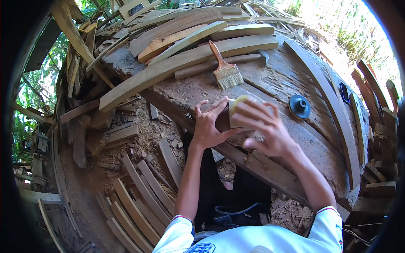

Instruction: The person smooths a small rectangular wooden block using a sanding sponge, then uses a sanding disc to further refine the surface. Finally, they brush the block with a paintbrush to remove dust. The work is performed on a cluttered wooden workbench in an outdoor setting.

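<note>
My left hand (211, 124) grips a small wooden block (223, 122) at the edge of a rough plank bench (274, 80), thumb on the near side and fingers on the far side. The block's pale face (233, 114) points toward my right hand (265, 126). That hand is smeared by motion, its fingers over the pale face. Beside its fingertips shows a yellowish rounded thing (241, 100), mostly hidden, and I cannot tell whether the hand holds it. Beyond my hands lies a wide paintbrush (225, 69). To the right sits a dark round disc with a raised hub (299, 106).
Curved wooden pieces (190, 65) lie along the bench's far side, with a wooden-handled tool (219, 65) beside them. One long curved board (327, 101) runs down the right. Several curved strips (139, 206) rest on the sawdust-covered ground at lower left. Scrap wood surrounds the bench.
</note>
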`<act>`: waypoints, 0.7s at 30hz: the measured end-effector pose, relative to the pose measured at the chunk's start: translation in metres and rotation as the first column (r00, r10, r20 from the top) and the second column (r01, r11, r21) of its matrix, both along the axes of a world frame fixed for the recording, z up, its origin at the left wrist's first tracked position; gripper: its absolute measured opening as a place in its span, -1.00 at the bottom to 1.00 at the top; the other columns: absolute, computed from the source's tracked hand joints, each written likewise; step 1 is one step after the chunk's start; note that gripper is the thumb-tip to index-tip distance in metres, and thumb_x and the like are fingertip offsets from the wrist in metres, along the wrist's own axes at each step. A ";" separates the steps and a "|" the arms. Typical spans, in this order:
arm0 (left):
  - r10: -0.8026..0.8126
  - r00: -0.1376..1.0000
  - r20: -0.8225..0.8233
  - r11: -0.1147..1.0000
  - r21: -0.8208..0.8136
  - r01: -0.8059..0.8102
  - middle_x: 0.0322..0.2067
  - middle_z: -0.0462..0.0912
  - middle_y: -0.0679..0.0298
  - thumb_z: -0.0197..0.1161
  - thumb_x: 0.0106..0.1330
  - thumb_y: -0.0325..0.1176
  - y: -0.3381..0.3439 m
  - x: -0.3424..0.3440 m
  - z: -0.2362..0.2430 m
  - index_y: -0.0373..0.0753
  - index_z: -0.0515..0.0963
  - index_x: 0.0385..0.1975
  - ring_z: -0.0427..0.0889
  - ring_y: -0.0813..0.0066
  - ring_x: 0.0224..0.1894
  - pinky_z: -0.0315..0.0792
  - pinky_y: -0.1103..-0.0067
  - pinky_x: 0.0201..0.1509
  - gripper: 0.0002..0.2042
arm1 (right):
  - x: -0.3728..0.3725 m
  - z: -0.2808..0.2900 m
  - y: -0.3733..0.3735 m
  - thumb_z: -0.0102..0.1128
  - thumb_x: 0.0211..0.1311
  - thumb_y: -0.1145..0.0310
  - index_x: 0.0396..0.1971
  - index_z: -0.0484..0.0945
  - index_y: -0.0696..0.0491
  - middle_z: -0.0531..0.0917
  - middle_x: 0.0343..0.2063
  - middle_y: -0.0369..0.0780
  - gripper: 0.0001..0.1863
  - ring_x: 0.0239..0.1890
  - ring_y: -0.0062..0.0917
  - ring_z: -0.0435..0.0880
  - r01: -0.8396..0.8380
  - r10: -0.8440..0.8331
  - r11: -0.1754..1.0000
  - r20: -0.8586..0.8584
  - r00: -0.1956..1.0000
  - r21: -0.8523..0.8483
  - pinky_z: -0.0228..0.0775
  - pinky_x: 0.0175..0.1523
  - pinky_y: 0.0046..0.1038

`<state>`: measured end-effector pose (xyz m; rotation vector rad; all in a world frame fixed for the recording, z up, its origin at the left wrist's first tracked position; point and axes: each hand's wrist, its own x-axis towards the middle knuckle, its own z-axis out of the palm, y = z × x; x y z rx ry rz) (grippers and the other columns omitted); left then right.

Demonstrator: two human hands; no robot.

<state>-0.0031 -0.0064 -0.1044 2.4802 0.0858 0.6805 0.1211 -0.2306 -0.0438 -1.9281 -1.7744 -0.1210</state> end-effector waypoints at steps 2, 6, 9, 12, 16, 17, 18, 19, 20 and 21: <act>-0.011 1.000 -0.004 1.000 0.028 0.011 0.37 0.60 0.06 0.53 0.06 0.34 0.001 0.001 -0.007 -0.36 0.52 0.37 0.58 0.38 0.40 -0.03 0.16 0.61 0.00 | -0.011 0.007 0.003 0.28 0.43 -0.15 0.42 0.56 -0.20 0.54 0.45 -0.23 -0.35 0.58 -0.35 0.35 -0.153 0.154 0.987 0.018 0.988 -0.051 0.04 0.52 0.00; 0.007 1.000 -0.011 1.000 0.028 -0.007 0.36 0.61 0.05 0.53 0.07 0.33 -0.005 0.001 0.000 -0.37 0.54 0.35 0.57 0.39 0.41 -0.05 0.13 0.62 -0.01 | 0.014 -0.006 0.002 0.26 0.45 -0.18 0.38 0.60 -0.20 0.53 0.46 -0.26 -0.38 0.58 -0.35 0.35 0.168 -0.166 0.986 -0.085 0.982 0.020 0.04 0.56 0.05; 0.002 1.000 -0.011 1.000 0.030 -0.002 0.35 0.62 0.06 0.52 0.07 0.33 -0.002 -0.002 0.000 -0.37 0.54 0.34 0.59 0.38 0.40 -0.05 0.13 0.62 -0.02 | -0.008 0.003 0.005 0.26 0.48 -0.09 0.35 0.62 -0.18 0.54 0.45 -0.26 -0.46 0.57 -0.34 0.37 0.007 -0.005 0.999 -0.046 0.999 0.044 0.10 0.52 0.03; -0.012 1.000 0.028 0.999 0.030 0.012 0.33 0.64 0.06 0.50 0.06 0.37 -0.001 0.005 -0.007 -0.36 0.55 0.34 0.61 0.33 0.38 -0.05 0.12 0.62 -0.01 | -0.001 0.006 0.002 0.24 0.50 -0.07 0.32 0.64 -0.17 0.55 0.45 -0.25 -0.49 0.56 -0.34 0.38 -0.056 0.055 0.998 -0.054 0.997 -0.016 0.13 0.51 0.04; 0.011 1.000 0.010 1.000 0.013 -0.011 0.34 0.63 0.05 0.50 0.05 0.36 -0.003 0.002 -0.003 -0.36 0.56 0.33 0.60 0.34 0.39 -0.04 0.11 0.61 -0.01 | 0.004 -0.007 0.004 0.25 0.48 -0.09 0.32 0.64 -0.17 0.56 0.42 -0.22 -0.47 0.54 -0.35 0.41 0.136 -0.134 0.988 -0.030 0.991 0.079 0.14 0.51 0.04; 0.007 1.000 0.009 1.000 0.008 -0.007 0.34 0.63 0.05 0.50 0.05 0.36 -0.002 0.002 -0.002 -0.36 0.56 0.33 0.60 0.34 0.39 -0.04 0.11 0.61 -0.01 | -0.002 -0.005 0.004 0.26 0.48 -0.09 0.32 0.64 -0.17 0.56 0.42 -0.21 -0.46 0.54 -0.35 0.42 0.147 -0.147 0.985 -0.015 0.989 0.088 0.14 0.50 0.04; 0.001 1.000 -0.009 1.000 0.005 -0.001 0.34 0.63 0.04 0.50 0.05 0.36 -0.002 0.001 -0.003 -0.37 0.55 0.34 0.60 0.33 0.39 -0.04 0.11 0.61 0.00 | -0.011 -0.001 0.005 0.26 0.46 -0.13 0.32 0.64 -0.20 0.55 0.43 -0.23 -0.45 0.56 -0.36 0.39 0.022 -0.022 0.998 -0.012 1.000 0.066 0.15 0.49 0.07; 0.006 1.000 0.000 1.000 -0.004 -0.006 0.33 0.63 0.04 0.50 0.05 0.36 -0.001 0.002 -0.006 -0.37 0.54 0.34 0.60 0.33 0.39 -0.04 0.11 0.61 0.00 | -0.014 -0.005 0.004 0.26 0.44 -0.17 0.32 0.64 -0.23 0.56 0.42 -0.24 -0.43 0.57 -0.37 0.36 -0.101 0.101 0.995 0.066 0.993 -0.001 0.07 0.53 0.08; 0.012 1.000 0.009 1.000 -0.013 -0.012 0.33 0.63 0.03 0.50 0.05 0.36 0.000 0.004 -0.011 -0.37 0.54 0.34 0.61 0.32 0.38 -0.04 0.11 0.61 0.00 | -0.013 -0.005 0.006 0.25 0.46 -0.17 0.32 0.64 -0.24 0.57 0.41 -0.24 -0.45 0.58 -0.34 0.35 -0.116 0.117 0.993 0.039 0.992 -0.026 0.00 0.55 0.10; 0.014 1.000 0.013 1.000 -0.012 -0.014 0.33 0.63 0.03 0.50 0.05 0.36 0.001 0.003 -0.010 -0.38 0.53 0.35 0.61 0.32 0.38 -0.04 0.11 0.61 0.01 | -0.013 -0.006 0.009 0.23 0.48 -0.16 0.31 0.65 -0.26 0.58 0.40 -0.23 -0.47 0.58 -0.32 0.34 -0.127 0.128 0.991 0.008 0.992 -0.040 -0.06 0.57 0.12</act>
